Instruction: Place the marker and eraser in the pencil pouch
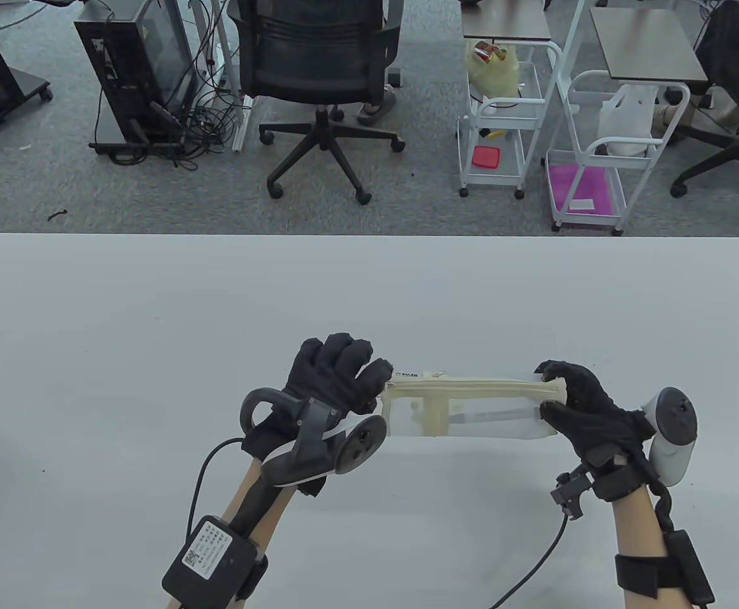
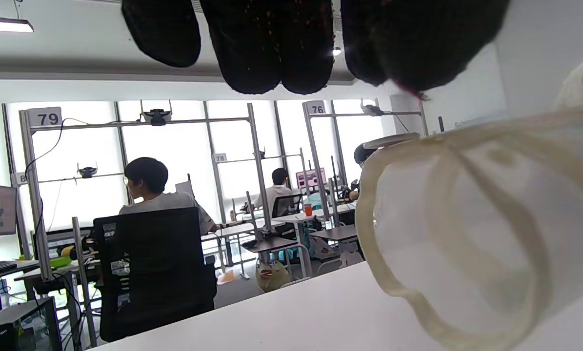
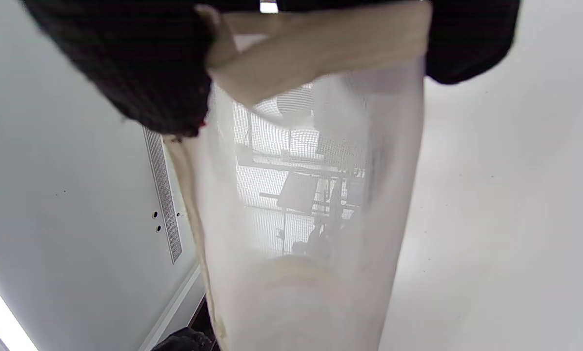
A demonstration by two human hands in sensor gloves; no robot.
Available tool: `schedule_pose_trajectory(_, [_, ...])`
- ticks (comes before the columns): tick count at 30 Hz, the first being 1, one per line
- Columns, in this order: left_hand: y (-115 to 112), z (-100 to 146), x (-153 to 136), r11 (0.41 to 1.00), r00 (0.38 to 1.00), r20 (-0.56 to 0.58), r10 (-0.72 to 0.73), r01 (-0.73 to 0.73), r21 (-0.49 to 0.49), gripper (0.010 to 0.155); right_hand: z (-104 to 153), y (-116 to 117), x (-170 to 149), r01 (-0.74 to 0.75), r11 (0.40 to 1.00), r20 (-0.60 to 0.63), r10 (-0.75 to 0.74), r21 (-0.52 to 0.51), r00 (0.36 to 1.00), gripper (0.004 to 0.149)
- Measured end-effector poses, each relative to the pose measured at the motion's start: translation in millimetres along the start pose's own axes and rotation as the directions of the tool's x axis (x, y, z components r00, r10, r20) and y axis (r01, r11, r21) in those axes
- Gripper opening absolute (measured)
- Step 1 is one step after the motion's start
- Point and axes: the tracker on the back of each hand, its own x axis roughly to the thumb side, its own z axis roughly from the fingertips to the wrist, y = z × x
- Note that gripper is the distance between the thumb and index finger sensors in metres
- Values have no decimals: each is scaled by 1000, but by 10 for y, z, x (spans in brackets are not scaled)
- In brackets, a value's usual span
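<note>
You held the mesh pencil pouch point(image 1: 470, 409) w/ both hands: left hand point(image 1: 334, 380) gripped its 9 o'clock end, right hand point(image 1: 582, 406) pinched the 3 o'clock end. Risk: pulling too hard on the zipper point(image 1: 477, 384) could've made the fabric slip, dumping what's inside.

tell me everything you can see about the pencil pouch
The pencil pouch is a long translucent white mesh case with cream fabric trim and a cream zipper along its top edge. It lies lengthwise between the hands: the left hand grips one end, the right hand pinches the other. A faint slim item shows through inside.
</note>
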Motion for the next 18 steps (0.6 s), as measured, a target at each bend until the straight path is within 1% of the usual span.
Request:
schedule_pose_trajectory(1, [-12,36,1,998,998,-11,65,-65,23,62,-1,15,-7,-10,1000,-7,10,1,1000,65])
schedule_pose_trajectory(5, [-124,112,-14,985,986,-32,166,-165,48,73,-9,70,-35,-75,997,-26,75,-1,997,65])
schedule_pose_trajectory(7, [-306,156,-15,971,971,-21,236,-235,48,78,-13,124,-73,-130,992,-48,129,-10,990,65])
schedule_pose_trajectory(9, [-457,187,-27,965,966,-20,260,-259,41,81,-25,173,-125,-188,982,-77,186,-12,979,65])
schedule_pose_trajectory(11, [-600,232,-61,958,959,-29,282,-280,69,82,-43,226,-203,-245,970,-106,243,-1,964,66])
schedule_pose_trajectory(12, [-642,241,-73,954,956,-24,292,-289,81,81,-49,241,-232,-261,965,-118,259,3,959,66])
schedule_pose_trajectory(14, [-722,275,-109,963,963,-30,266,-264,60,83,-72,286,-319,-292,956,-153,292,18,944,66])
schedule_pose_trajectory(16, [-766,306,-132,958,960,-25,278,-275,77,84,-88,317,-411,-266,964,-183,265,21,947,67])
schedule_pose_trajectory(18, [-807,323,-152,955,955,-34,293,-291,66,84,-97,340,-490,-245,969,-217,245,28,945,68])
